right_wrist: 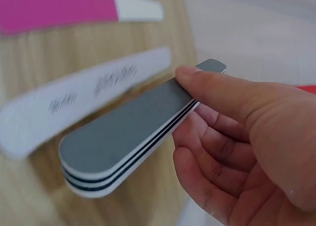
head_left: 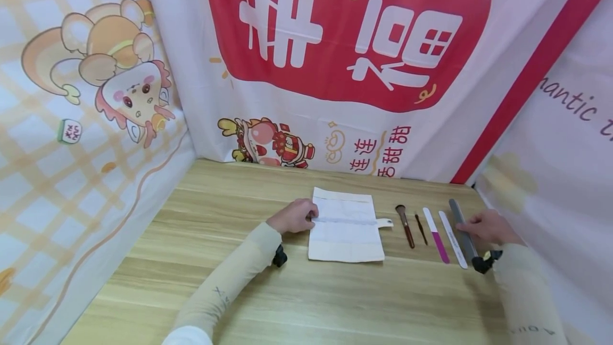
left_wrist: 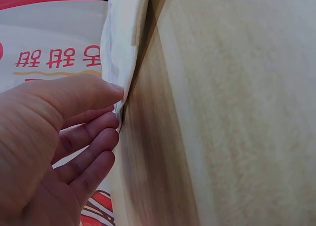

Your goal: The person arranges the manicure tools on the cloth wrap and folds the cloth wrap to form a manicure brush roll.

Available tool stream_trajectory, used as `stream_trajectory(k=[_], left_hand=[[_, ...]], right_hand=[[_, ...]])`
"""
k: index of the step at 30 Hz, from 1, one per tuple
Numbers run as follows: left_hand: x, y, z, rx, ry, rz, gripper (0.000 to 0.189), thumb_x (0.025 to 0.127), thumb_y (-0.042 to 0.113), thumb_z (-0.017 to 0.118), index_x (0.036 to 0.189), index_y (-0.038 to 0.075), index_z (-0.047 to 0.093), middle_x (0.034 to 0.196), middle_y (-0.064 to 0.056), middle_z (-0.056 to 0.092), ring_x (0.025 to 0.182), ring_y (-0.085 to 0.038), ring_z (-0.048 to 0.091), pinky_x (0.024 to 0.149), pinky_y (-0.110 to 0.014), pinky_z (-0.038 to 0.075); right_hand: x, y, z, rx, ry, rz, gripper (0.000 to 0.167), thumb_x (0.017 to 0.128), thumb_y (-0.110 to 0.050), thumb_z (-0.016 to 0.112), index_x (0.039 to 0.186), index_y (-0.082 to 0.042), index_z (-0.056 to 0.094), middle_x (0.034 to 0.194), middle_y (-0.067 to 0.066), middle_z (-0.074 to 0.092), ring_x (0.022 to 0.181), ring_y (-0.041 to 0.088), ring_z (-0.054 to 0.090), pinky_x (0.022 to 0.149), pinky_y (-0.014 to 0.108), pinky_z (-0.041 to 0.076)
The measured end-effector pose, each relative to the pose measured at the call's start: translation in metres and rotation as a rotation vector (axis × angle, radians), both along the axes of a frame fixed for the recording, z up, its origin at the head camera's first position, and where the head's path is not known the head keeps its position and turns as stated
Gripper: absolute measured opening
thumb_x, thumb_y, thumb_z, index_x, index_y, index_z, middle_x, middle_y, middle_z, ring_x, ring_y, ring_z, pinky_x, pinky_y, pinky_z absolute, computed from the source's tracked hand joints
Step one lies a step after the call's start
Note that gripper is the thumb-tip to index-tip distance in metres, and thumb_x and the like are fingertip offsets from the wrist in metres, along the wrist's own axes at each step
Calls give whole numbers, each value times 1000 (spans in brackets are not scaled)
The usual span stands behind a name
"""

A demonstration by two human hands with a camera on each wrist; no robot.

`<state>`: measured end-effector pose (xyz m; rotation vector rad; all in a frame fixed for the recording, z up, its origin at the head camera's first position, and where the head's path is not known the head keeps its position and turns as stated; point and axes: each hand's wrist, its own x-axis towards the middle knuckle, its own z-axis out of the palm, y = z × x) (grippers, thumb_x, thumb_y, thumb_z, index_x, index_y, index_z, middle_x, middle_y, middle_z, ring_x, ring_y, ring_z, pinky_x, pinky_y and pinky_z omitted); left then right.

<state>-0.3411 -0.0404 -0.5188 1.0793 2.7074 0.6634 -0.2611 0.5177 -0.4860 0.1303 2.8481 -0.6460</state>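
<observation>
Okay, so from where I'm standing the right hand [head_left: 488, 226] has a narrow pinch on a thick gray nail file [head_left: 463, 228], thumb on the flat top and fingers around the edge and underneath. It's got it nearer the far end, which leaves most of the length free, probably just the handiest spot to grab something that flat. Can't tell if it's fully off the wood. Over on the other side, the left hand [head_left: 293, 216] pinches the left edge of a white cloth case [head_left: 345, 236], I'd guess to steady it. That case lies opened out flat, crease across the middle, little snap strap [head_left: 385, 223] poking out toward the tools. Those sit side by side between case and right hand, spaced out, I reckon so each is easy to pick up. Count: three files, meaning the gray one, a white one with print [head_left: 453, 238] and a pink-and-white one [head_left: 436, 236]; one fat makeup brush [head_left: 405, 226]; one skinny dark tool [head_left: 421, 229], tip too small to make out. Five tools, one case, all around the far half of one wooden table [head_left: 239, 302].
</observation>
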Motion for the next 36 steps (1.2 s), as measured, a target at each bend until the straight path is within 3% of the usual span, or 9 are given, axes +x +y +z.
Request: stream_trajectory(k=[5, 10, 16, 20, 27, 36], left_hand=[[-1, -3, 1, -4, 28, -14, 5, 92, 8, 77, 96, 7, 75, 92, -4, 68, 84, -16, 53, 83, -34, 48], [-1, -5, 3, -19, 21, 0, 5, 94, 10, 77, 98, 7, 76, 93, -4, 69, 85, -17, 54, 86, -35, 50], [-1, -4, 5, -22, 8, 17, 5, 94, 9, 77, 99, 7, 76, 95, -5, 70, 87, -18, 55, 88, -37, 51], [-2, -1, 5, -41, 30, 11, 7, 93, 8, 76, 100, 6, 77, 97, -6, 72, 88, -17, 58, 90, -37, 53], [-5, 5, 2, -62, 42, 5, 7, 93, 10, 76, 99, 10, 78, 97, -2, 73, 89, -15, 61, 91, -35, 54], [-7, 2, -1, -20, -16, 25, 6, 94, 10, 76, 100, 11, 78, 98, -1, 73, 90, -13, 62, 91, -34, 55]], right_hand=[[-14, -32, 14, -14, 104, 35, 40, 97, -47, 73, 82, -10, 75, 68, -6, 56, 69, 14, 50, 62, 28, 39], [-33, -76, 28, -41, 146, 55, 41, 97, -48, 73, 90, -8, 77, 73, -4, 62, 70, 16, 52, 63, 30, 42], [-56, -137, 43, -120, 112, 49, 43, 99, -49, 71, 111, -8, 78, 101, 7, 75, 91, 23, 61, 73, 32, 49], [-72, -176, 49, -184, 99, 23, 40, 98, -48, 73, 112, -11, 78, 107, 9, 76, 97, 26, 64, 78, 33, 51], [-91, -243, 42, -331, 223, 78, 28, 96, -38, 78, 106, -11, 80, 101, 7, 76, 92, 27, 70, 75, 31, 54], [-106, -317, 18, -463, 390, 35, 24, 93, -33, 81, 98, -9, 81, 90, 8, 78, 79, 18, 65, 69, 30, 50]])
